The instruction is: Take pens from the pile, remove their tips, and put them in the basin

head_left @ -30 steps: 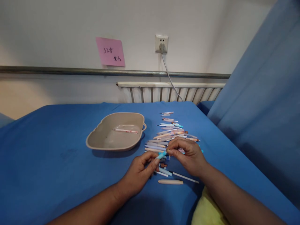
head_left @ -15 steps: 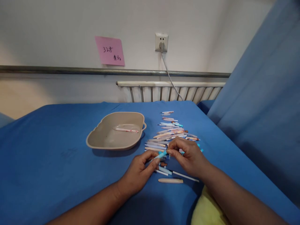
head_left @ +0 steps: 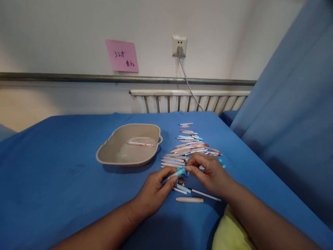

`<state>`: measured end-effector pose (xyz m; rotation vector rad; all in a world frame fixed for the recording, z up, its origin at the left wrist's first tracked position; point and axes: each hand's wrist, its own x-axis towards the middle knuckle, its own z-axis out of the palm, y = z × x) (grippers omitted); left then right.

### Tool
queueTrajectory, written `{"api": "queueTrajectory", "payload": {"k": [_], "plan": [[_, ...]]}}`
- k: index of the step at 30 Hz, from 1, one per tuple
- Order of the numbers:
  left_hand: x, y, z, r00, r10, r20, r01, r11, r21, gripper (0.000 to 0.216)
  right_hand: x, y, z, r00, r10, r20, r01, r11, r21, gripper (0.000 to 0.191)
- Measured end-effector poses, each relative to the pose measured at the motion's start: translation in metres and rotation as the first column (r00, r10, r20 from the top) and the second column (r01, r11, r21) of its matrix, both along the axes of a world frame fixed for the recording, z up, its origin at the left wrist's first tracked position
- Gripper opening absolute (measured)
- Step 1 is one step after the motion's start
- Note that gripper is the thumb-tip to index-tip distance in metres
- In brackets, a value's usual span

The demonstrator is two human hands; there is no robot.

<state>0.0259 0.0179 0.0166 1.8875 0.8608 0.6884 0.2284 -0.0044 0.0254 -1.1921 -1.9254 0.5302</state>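
Observation:
My left hand (head_left: 156, 189) pinches one end of a light blue pen (head_left: 179, 172) between thumb and fingers. My right hand (head_left: 208, 172) is closed on the pen's other end, fingertips pressed together just above the blue cloth. Both hands meet right in front of a heap of several pastel pens and pen parts (head_left: 188, 147). A beige pen barrel (head_left: 189, 199) and a thin white refill (head_left: 205, 195) lie just below my hands. The beige oval tray (head_left: 109, 156) stands to the left and holds one whitish pen (head_left: 139, 143).
A blue cloth (head_left: 65, 187) covers the table. A blue curtain (head_left: 291, 104) hangs along the right side. Behind the table are a radiator (head_left: 189, 102), a metal rail, a wall socket with a cable (head_left: 179, 47) and a pink note (head_left: 121, 56). Something yellow (head_left: 229, 232) lies under my right forearm.
Hardly anything differs: both hands keep their hold on the light blue pen, with only small shifts of the fingers and of the view.

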Motion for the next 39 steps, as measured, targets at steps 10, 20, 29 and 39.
{"api": "queueTrajectory", "payload": {"k": [10,20,29,39], "plan": [[0.003,0.0,-0.01,0.994,0.006,0.112,0.023,0.966,-0.256,0.026,-0.003,0.002,-0.004,0.989,-0.034,-0.141,0.017,0.993,-0.118,0.014],[0.006,0.001,-0.013,0.976,-0.048,0.213,0.126,0.921,-0.37,0.024,-0.002,0.002,-0.004,0.986,-0.009,-0.168,-0.019,0.986,-0.165,0.009],[0.005,0.003,-0.016,0.937,-0.073,0.341,0.237,0.85,-0.47,0.03,-0.003,0.003,-0.004,0.962,0.012,-0.274,-0.077,0.971,-0.227,0.012],[0.006,0.003,-0.015,0.918,-0.027,0.397,0.284,0.743,-0.606,0.027,-0.006,0.003,-0.006,0.923,0.007,-0.384,-0.127,0.949,-0.289,0.013]]}}
